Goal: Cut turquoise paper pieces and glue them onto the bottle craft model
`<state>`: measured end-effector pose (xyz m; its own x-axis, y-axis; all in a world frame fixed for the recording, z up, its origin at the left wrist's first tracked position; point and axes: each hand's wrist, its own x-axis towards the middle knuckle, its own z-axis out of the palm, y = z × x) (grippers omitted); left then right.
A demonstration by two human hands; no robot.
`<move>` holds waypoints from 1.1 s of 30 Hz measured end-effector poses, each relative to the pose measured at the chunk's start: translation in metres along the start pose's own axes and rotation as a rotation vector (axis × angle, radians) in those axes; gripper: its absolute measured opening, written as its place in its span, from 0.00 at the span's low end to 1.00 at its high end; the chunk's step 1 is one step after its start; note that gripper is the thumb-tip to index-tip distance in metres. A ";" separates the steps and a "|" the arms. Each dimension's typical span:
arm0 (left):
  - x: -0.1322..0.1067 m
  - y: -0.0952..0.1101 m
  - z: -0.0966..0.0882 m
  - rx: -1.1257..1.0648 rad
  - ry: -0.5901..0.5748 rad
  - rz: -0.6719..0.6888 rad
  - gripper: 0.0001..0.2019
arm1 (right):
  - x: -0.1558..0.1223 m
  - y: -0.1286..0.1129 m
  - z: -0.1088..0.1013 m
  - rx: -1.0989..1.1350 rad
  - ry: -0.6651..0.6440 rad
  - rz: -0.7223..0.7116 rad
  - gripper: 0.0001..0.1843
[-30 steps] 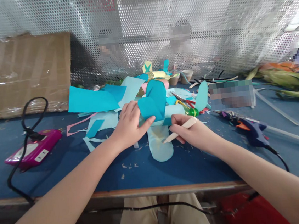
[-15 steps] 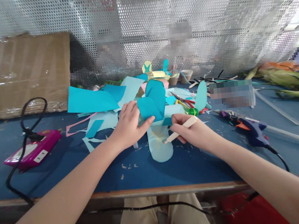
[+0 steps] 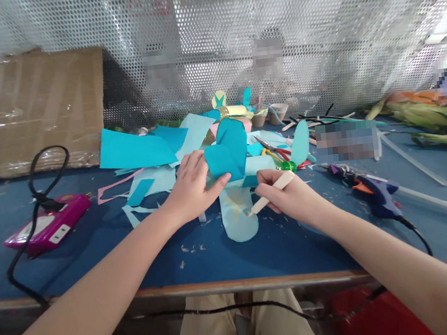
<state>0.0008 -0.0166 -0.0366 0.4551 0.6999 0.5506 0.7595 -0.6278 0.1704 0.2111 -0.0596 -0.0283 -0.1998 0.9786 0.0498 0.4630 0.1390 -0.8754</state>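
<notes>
A paper aeroplane model [image 3: 247, 167] lies on the blue table [image 3: 97, 255], with a pale blue wing [image 3: 235, 222] flat toward me and a darker teal wing piece [image 3: 228, 153] folded up. My left hand [image 3: 192, 189] pinches the lower edge of the teal wing piece between thumb and fingers. My right hand [image 3: 286, 195] grips a wooden stick [image 3: 270, 193] like a pen, its tip resting on the pale blue wing. A green cap and a teal propeller [image 3: 299, 146] sit at the model's nose.
Teal paper sheets and scraps [image 3: 137, 150] are heaped behind the model, with scissors [image 3: 273, 149]. A blue glue gun [image 3: 374, 194] lies at the right with its cord. A pink box [image 3: 48, 226] with a black cable sits left. Cardboard [image 3: 37, 110] leans on the perforated screen.
The stick's tip has shifted slightly on the pale blue wing. Both hands stay where they were.
</notes>
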 end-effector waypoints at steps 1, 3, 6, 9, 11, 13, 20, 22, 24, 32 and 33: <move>0.000 0.000 0.000 -0.001 -0.004 -0.001 0.17 | 0.000 0.000 0.000 -0.001 0.003 -0.004 0.14; 0.000 0.000 -0.001 -0.004 -0.005 -0.004 0.17 | 0.000 0.001 0.000 -0.004 0.000 -0.017 0.12; 0.000 0.001 -0.002 -0.011 -0.008 -0.005 0.16 | 0.000 0.002 0.000 -0.016 -0.005 -0.019 0.12; 0.000 0.001 -0.001 -0.004 -0.007 0.005 0.16 | 0.000 0.002 0.000 -0.020 0.002 -0.024 0.13; 0.000 0.000 -0.001 0.007 0.003 0.010 0.17 | 0.000 0.001 0.000 -0.031 -0.004 -0.032 0.11; 0.000 0.000 -0.001 0.015 0.011 0.013 0.17 | 0.000 0.001 0.001 -0.042 -0.009 -0.028 0.11; 0.000 0.000 0.000 0.026 -0.005 0.007 0.17 | 0.000 0.001 0.001 -0.032 -0.005 -0.026 0.11; 0.000 0.001 -0.001 0.021 -0.006 0.006 0.17 | 0.000 0.000 0.001 -0.029 -0.009 -0.014 0.12; 0.000 0.001 -0.001 0.020 -0.008 0.004 0.17 | 0.000 0.000 0.001 -0.032 0.000 -0.013 0.12; 0.000 0.000 -0.001 0.022 0.004 0.014 0.17 | -0.001 -0.001 0.000 -0.029 0.010 -0.021 0.12; 0.000 0.000 -0.001 0.020 0.001 0.011 0.17 | -0.001 0.000 0.000 -0.030 0.007 -0.025 0.11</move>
<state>0.0008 -0.0169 -0.0358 0.4628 0.6929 0.5529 0.7639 -0.6281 0.1478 0.2114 -0.0610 -0.0278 -0.2053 0.9758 0.0750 0.4838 0.1678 -0.8589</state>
